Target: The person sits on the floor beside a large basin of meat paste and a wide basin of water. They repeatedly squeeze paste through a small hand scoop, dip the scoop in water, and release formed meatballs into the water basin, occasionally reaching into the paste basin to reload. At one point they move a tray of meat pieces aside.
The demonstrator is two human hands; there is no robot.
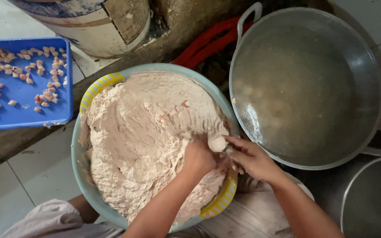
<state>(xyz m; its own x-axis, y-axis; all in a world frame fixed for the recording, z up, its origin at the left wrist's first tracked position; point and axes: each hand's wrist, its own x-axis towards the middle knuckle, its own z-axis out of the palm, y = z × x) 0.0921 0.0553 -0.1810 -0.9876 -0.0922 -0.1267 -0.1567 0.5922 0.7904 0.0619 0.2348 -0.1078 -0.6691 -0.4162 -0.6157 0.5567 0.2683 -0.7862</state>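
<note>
A large pale-green basin (76, 145) with yellow striped handles holds a thick mass of pinkish-beige paste (137, 136). My left hand (198, 156) is fisted in the paste at the basin's right side and squeezes out a smooth round ball of paste (218, 143) from its top. My right hand (250, 158) sits just right of it, over the basin's rim, fingers curled around what looks like a spoon handle pressed against the ball; the spoon is mostly hidden. Right of the hands stands a big metal pot (375, 79) of cloudy water with pale lumps under the surface.
A blue tray (27, 94) with several small pinkish meat pieces lies at the upper left. A worn white bucket (106, 26) stands at the top, red hose (208, 42) beside it. Another metal pot (367, 198) is at the lower right. White floor tiles lie below left.
</note>
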